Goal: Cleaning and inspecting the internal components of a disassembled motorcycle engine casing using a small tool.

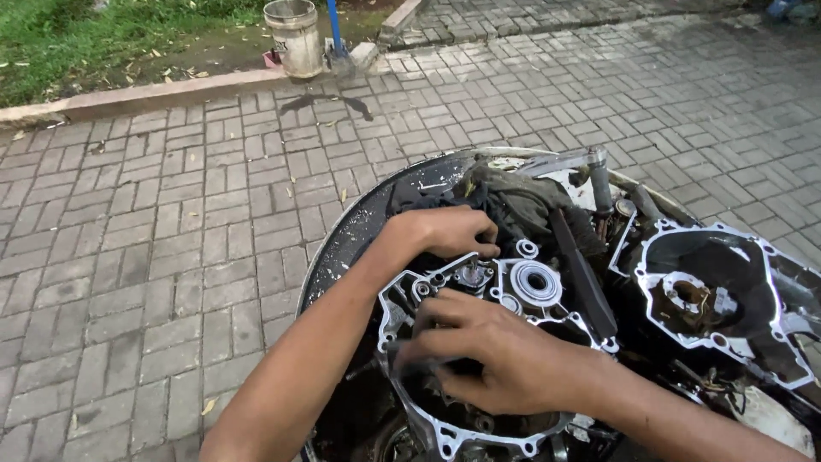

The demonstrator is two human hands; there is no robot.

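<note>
Right hand (505,351) curled over the lower part of the engine case (513,342), grip closed on a dark part inside it, fingers pointing left; what exactly is pinched, hidden under the knuckles. Left hand (449,233) resting on the case's upper edge, fingers bent down beside a small shaft stub (472,274); grip half-closed, cannot tell whether anything is held. Case lying flat, pale gasket edge all round, with a round bearing seat (536,282) just right of the stub. Black strip (581,269) leaning across the case's right side. Dark rags (513,201) bunched behind the left hand. Second case half (718,299) just to the right, open side up, brownish inside. Grey lever (599,180) standing behind, near the rags. All of it sitting in a wide black basin (359,227). Brick paving (171,214) around. Pale bucket (293,36) and blue handle (335,27) far off by the kerb, grass (77,34) beyond.
</note>
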